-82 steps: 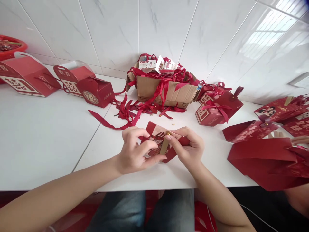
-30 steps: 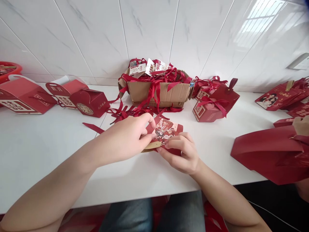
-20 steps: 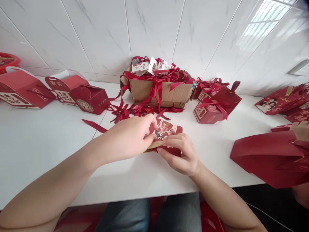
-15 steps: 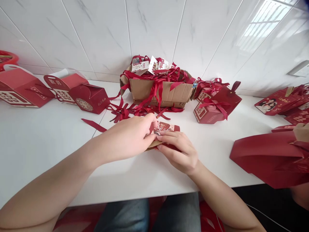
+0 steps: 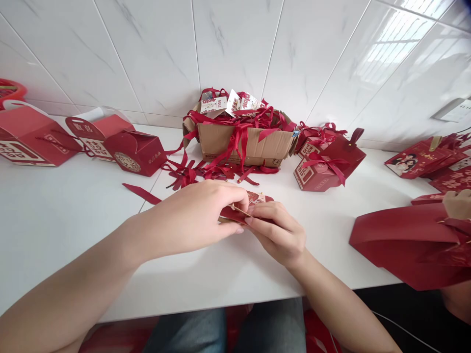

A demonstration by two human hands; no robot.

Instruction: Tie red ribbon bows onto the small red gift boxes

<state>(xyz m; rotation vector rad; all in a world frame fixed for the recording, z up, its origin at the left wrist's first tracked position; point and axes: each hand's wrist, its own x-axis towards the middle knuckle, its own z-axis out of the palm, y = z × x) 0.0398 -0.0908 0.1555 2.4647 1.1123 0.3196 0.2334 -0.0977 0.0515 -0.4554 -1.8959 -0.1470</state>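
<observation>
At the middle of the white table, a small red paper gift box (image 5: 259,198) with a printed picture lies mostly hidden under my hands. My left hand (image 5: 213,211) reaches over it from the left, its fingers curled and closed on a red flap with a brown edge. My right hand (image 5: 281,233) pinches the same piece from the right with thumb and forefinger. Red ribbon strips (image 5: 198,171) are heaped just beyond my hands. A single strip (image 5: 143,192) of red ribbon lies beside my left forearm.
A cardboard box (image 5: 235,147) full of red ribbons and white tags stands against the tiled wall. Red gift boxes (image 5: 137,153) line the left. More boxes (image 5: 320,169) sit at the right. Near the right edge, another person's hand (image 5: 458,205) touches a large red box (image 5: 401,240).
My left fingers have opened out around the flap, which now stands tilted up between both hands. The right thumb has slid onto its edge. The view has shifted slightly.
</observation>
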